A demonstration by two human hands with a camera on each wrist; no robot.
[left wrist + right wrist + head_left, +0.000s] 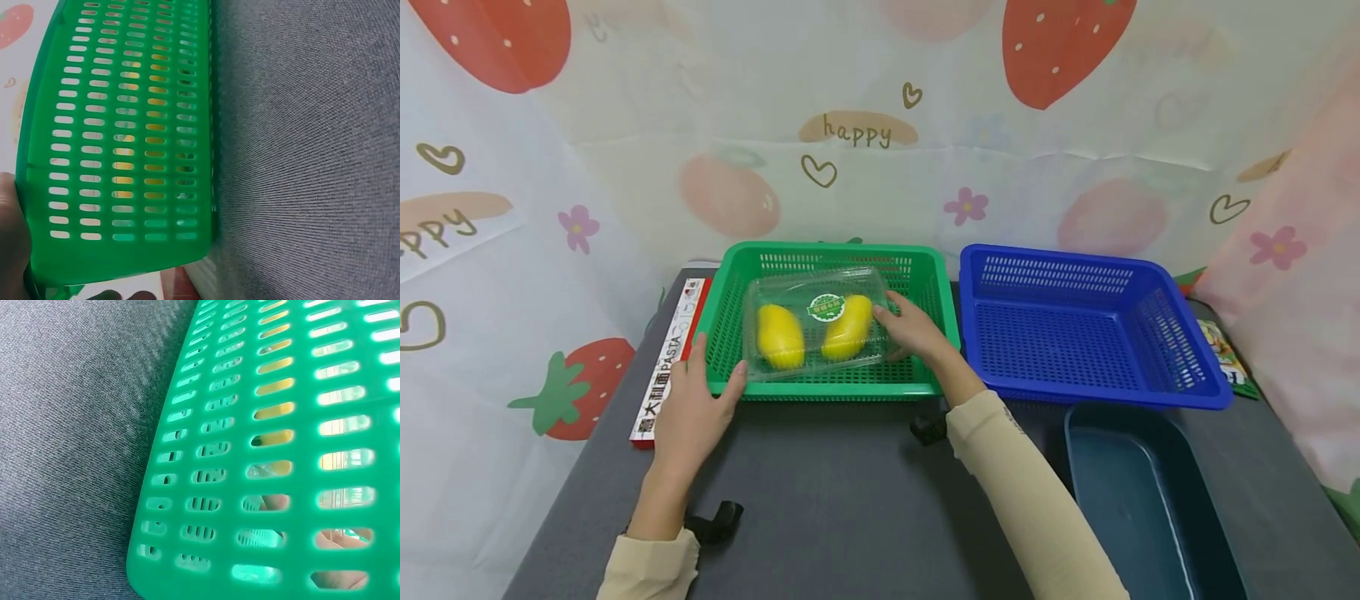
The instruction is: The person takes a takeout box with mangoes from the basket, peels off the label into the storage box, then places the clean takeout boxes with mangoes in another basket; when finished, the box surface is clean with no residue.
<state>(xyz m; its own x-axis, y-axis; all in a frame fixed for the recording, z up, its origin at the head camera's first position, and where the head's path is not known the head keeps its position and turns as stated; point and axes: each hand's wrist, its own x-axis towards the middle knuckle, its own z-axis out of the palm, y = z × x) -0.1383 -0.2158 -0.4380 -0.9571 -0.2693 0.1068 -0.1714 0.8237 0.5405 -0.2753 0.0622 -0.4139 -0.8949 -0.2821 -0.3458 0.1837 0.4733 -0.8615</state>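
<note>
Strawberry-print backdrop cloth (865, 196) across back & sides, w/ hearts and "happy" lettering. Dark grey surface (842, 483) carries the rest. Blue basket (1045, 333), rectangular w/ slotted walls, sits back R, just beside the green basket (842, 389) of similar build, back ctr-L. Dark blue-grey tray (1138, 492) nr front R, close in front of blue one, cut off at btm of head view. Cream sleeves (1037, 492) on both arms.

Clear container (811, 337), lidded plastic, is inside green basket, its R end held; can't tell if whole base is resting. White-and-red box (670, 362), printed "PASTA", lies alongside green basket's L side.

R grip (917, 329) is pinching container's R end, thumb on top; fingers partly hidden, some seen thru basket slots in R wrist view. L grip (696, 408) not clenched: fingers extended & spread at green basket's near L corner, touching rim.

Green snack pkt (1227, 354) at far R, partly behind blue basket. Two yellow fruits (781, 337), mango-like, in container, apart L & R. Smallest: round green-white label (827, 307) on lid, btwn fruits, nearer R one.
</note>
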